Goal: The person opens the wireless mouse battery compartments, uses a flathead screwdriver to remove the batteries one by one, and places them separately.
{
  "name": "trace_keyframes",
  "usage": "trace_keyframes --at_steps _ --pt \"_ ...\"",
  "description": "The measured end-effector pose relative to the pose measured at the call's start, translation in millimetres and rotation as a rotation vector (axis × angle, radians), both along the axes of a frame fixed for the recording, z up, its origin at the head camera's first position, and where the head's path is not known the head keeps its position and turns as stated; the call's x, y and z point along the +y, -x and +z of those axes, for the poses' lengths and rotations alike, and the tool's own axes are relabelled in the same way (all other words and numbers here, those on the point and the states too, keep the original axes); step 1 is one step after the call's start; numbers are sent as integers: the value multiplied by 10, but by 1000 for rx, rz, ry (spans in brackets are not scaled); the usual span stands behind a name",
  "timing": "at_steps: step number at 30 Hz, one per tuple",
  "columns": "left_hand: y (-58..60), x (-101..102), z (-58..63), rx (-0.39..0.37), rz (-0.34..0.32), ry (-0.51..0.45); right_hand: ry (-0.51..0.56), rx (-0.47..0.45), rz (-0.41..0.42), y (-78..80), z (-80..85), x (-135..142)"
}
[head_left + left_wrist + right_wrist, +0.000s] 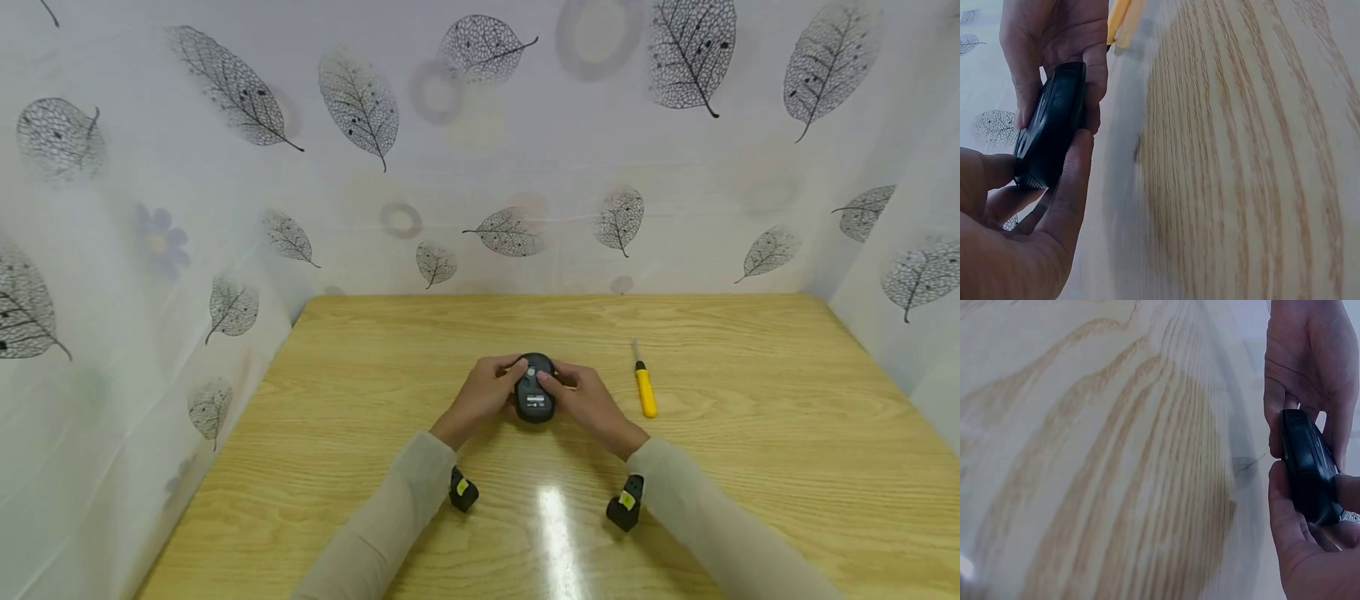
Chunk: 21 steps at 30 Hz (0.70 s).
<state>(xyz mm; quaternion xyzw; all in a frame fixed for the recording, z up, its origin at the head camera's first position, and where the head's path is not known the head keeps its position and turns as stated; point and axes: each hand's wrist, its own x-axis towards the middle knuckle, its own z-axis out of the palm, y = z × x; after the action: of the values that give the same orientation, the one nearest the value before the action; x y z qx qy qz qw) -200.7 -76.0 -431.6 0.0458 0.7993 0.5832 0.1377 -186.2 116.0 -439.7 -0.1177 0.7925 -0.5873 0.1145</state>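
A black computer mouse (536,402) is held between both hands over the middle of the table, its labelled underside turned up toward the head camera. My left hand (486,390) grips its left side, the thumb lying on the underside near the top. From the right, my right hand (588,402) grips the other side, thumb tip on the underside too. In the left wrist view the mouse (1054,128) shows edge-on, with fingers beneath and thumbs above. The right wrist view shows the same dark edge of the mouse (1305,465) between the fingers of both hands.
A screwdriver (646,392) with a yellow handle lies on the wooden table (780,417), right of the hands, its tip pointing away. Behind the table hangs a pale leaf-printed curtain (480,167). Black wrist cameras (624,505) sit under both forearms.
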Motion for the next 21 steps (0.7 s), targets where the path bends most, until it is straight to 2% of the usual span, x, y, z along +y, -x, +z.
trace_keyframes --at_steps 21 --pt "-5 -9 -20 -31 9 -60 -3 -46 -30 35 -14 30"
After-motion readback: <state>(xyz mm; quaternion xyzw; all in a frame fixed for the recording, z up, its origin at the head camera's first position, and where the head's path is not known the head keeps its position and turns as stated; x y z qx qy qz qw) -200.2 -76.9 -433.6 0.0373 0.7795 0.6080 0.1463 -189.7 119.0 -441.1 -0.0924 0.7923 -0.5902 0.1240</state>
